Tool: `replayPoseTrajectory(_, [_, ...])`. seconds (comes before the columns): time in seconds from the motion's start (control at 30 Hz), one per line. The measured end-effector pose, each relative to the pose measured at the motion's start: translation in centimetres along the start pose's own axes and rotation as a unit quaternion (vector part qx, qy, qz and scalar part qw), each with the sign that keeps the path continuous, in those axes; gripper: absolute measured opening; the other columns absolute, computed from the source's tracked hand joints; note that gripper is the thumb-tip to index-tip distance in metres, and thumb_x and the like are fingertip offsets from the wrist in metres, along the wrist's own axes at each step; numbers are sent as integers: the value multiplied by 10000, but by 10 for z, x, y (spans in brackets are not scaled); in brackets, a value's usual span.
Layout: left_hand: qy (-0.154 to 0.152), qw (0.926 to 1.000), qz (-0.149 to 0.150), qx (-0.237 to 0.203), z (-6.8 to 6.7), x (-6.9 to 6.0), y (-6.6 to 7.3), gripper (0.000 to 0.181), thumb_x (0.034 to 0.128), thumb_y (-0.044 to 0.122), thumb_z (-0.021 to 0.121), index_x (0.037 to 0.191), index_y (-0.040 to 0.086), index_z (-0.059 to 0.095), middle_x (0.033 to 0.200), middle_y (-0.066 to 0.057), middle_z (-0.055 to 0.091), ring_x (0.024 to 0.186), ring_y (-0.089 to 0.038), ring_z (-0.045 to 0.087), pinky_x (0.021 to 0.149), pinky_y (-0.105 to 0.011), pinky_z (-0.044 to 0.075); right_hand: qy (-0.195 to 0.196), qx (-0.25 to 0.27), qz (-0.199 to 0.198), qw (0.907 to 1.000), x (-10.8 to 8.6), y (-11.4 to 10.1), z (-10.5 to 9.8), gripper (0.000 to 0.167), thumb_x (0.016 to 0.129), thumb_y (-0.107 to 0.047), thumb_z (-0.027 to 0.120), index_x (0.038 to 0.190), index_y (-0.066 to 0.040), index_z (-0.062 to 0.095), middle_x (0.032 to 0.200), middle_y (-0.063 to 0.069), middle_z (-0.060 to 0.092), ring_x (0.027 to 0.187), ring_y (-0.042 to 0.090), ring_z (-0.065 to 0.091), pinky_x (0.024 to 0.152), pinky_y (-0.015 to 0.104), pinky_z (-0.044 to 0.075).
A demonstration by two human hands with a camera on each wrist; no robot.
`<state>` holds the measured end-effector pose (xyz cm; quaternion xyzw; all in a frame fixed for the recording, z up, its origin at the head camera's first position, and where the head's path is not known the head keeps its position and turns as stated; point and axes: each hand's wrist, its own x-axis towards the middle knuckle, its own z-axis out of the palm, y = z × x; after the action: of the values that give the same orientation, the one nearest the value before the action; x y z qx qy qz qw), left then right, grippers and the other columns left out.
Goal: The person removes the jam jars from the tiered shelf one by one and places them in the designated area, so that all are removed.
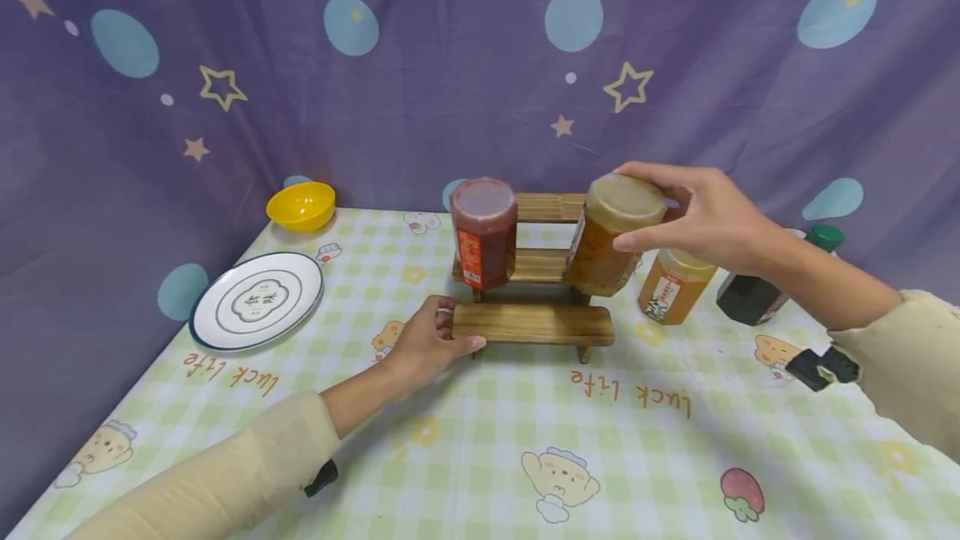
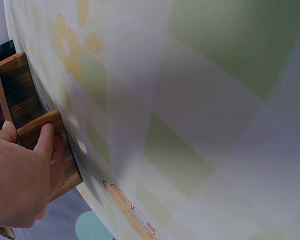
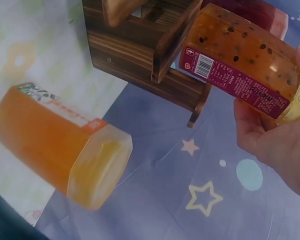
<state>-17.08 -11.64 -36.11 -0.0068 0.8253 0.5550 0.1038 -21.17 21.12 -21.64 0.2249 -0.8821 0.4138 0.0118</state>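
Purple star-and-spot curtain [image 1: 450, 65] is hanging behind a green-and-white check-clothed worktop [image 1: 465, 473], a yellow round bowl [image 1: 296, 219] sitting near its far left corner and a white dark-rimmed plate [image 1: 217, 315] lying along its left edge. Left hand [image 1: 427, 348] is gripping the left end of a brown wooden tiered stand [image 1: 532, 323]; a red faceted jar [image 1: 491, 240] is standing farther back on its left side. Right hand [image 1: 705, 211] is grasping a tilted amber seed-flecked jar [image 1: 600, 261] at the lid end, near the stand's right edge, contact unclear, while an orange white-labelled jar [image 1: 678, 286] is standing just beyond.
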Motion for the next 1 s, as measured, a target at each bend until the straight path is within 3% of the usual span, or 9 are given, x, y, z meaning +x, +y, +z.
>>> replayPoseTrajectory(0.3, [-4,10000,-34,-44,-1,1,-1,705,815,177,790,1377,73,377,1260,-152,535,993,-228,502,744,-295,452,229,-292,216,9991,-17,4,-13,685,749,-258,846,1355,-315,532,1161,5,630,984,112,614,704,227,496])
replayPoseTrajectory(0.8, [11,10000,-45,-50,0,0,-1,699,813,181,792,1371,82,382,1248,-135,527,1017,-230,509,770,-303,461,475,-425,620,9960,-54,32,-33,713,794,-227,811,1416,-285,468,1240,-21,574,1010,-36,584,729,158,493])
replayPoseTrajectory(1.0, [-68,9999,11,-109,-1,0,0,709,818,183,787,1376,62,367,1258,-154,522,999,-228,506,764,-294,458,499,-468,824,9943,-58,40,-33,700,785,-262,815,1395,-292,472,1207,-13,581,964,-6,614,722,186,515])
